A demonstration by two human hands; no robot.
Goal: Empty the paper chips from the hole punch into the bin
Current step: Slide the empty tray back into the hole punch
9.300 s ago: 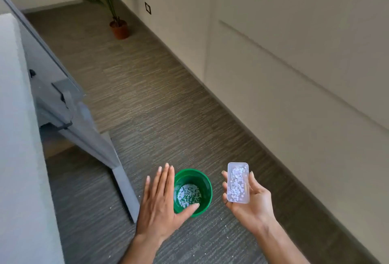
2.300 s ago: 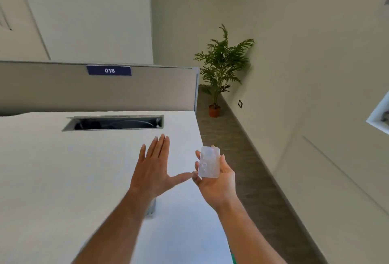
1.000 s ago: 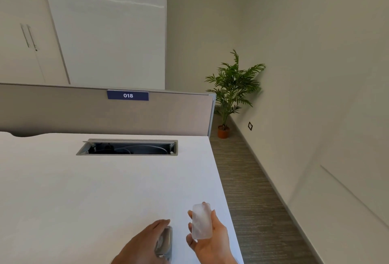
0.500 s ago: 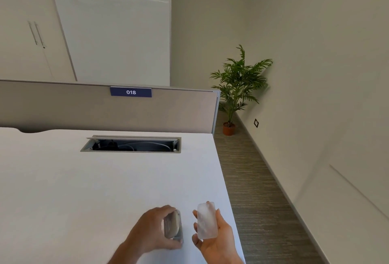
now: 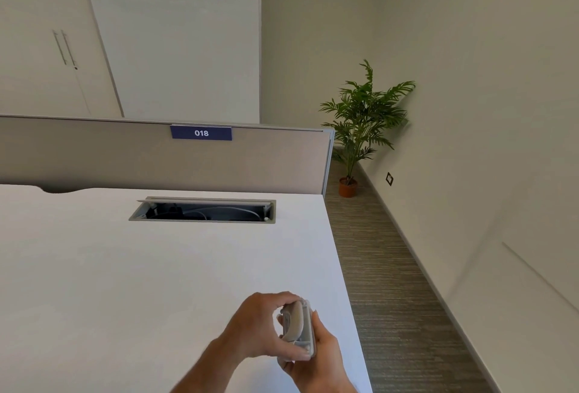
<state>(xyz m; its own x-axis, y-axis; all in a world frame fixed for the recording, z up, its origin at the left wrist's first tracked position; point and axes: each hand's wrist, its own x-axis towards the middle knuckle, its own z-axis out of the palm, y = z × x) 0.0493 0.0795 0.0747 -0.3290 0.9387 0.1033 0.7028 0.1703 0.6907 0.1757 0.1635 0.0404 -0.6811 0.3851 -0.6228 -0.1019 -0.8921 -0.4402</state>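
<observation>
Above the white desk's [image 5: 156, 267] near right corner, my left hand [image 5: 257, 327] grips the grey hole punch [image 5: 293, 320], tipped on its side. My right hand [image 5: 316, 358] presses the clear plastic chip tray [image 5: 310, 330] against the punch's underside, so the two parts touch along their length. Only the tray's thin edge shows, and I cannot see any chips in it. The green bin is out of view.
A cable slot [image 5: 203, 211] is cut into the desk near the back. A grey partition [image 5: 125, 154] with a blue "018" label stands behind it. Carpeted floor [image 5: 376, 267] runs along the desk's right edge to a potted plant [image 5: 360, 129] by the wall.
My left hand picked the punch up off the desk. Both hands have come together, and the clear tray, held apart half a second ago, now lies against the punch.
</observation>
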